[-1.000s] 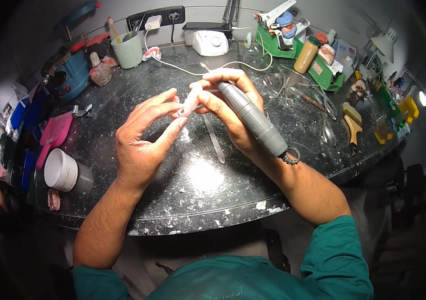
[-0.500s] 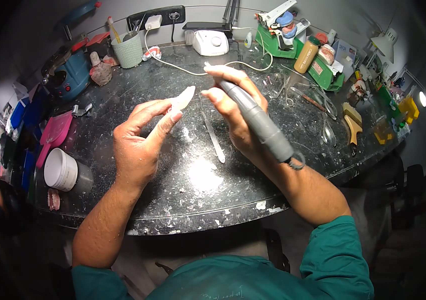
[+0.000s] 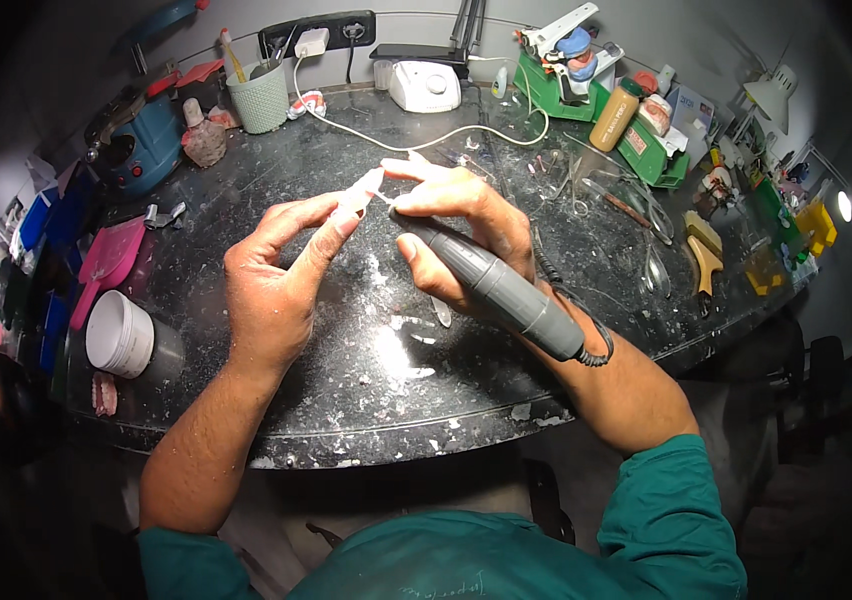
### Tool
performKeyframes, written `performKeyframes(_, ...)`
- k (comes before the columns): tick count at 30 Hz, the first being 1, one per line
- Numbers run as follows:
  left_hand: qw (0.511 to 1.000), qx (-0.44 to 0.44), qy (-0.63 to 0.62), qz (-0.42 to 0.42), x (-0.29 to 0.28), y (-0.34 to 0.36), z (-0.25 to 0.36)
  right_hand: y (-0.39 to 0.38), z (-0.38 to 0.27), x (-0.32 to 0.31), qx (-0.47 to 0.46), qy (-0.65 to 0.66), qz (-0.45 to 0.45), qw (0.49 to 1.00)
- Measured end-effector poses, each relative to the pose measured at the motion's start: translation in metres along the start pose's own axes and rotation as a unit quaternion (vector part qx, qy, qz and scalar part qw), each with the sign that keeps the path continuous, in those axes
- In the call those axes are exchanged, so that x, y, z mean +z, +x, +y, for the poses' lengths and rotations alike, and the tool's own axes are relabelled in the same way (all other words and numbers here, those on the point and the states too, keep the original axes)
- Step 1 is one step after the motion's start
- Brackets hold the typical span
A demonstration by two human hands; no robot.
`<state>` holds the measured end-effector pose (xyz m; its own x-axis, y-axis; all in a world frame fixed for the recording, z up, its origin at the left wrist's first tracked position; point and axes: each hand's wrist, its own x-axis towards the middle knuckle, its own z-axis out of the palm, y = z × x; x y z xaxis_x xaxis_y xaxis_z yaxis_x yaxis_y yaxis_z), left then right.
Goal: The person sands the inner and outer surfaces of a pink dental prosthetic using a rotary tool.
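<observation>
My left hand (image 3: 278, 275) pinches a small, thin, pale pink dental piece (image 3: 363, 190) between thumb and fingertips, above the middle of the bench. My right hand (image 3: 481, 210) grips a dark grey rotary handpiece (image 3: 496, 285), its coiled cord hanging over my wrist. The handpiece's thin bur points left at the piece and sits right by its edge; whether they touch I cannot tell. A fingertip of my right hand rests near the piece's upper end. Beneath my right hand a metal spatula (image 3: 442, 312) lies on the bench, mostly covered.
The dark, dust-flecked bench (image 3: 346, 420) curves around me. At left stand a white tub (image 3: 121, 335), a pink dustpan (image 3: 111, 255) and a pink denture (image 3: 104, 393). Behind is a white control box (image 3: 424, 88) with its cable. A brush (image 3: 704, 260) and several metal tools lie at right.
My right hand has come left, bringing the handpiece's bur from apart to right beside the piece. The handpiece now lies flatter and covers more of the spatula. My left hand has barely moved.
</observation>
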<state>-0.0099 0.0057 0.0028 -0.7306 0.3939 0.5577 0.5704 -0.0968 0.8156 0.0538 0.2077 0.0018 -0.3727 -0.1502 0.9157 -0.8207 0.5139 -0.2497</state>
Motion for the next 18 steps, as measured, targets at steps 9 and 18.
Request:
performKeyframes(9,0.996,-0.053,-0.068,-0.009,0.0004,-0.0013,0.0013,0.0012,-0.0044,0.0008,0.013,0.016,-0.008,1.000)
performKeyframes(18,0.996,-0.049,-0.068,-0.014,-0.0002,-0.0005,0.0003,0.0007,-0.0011,0.0045,0.012,0.029,0.006,0.999)
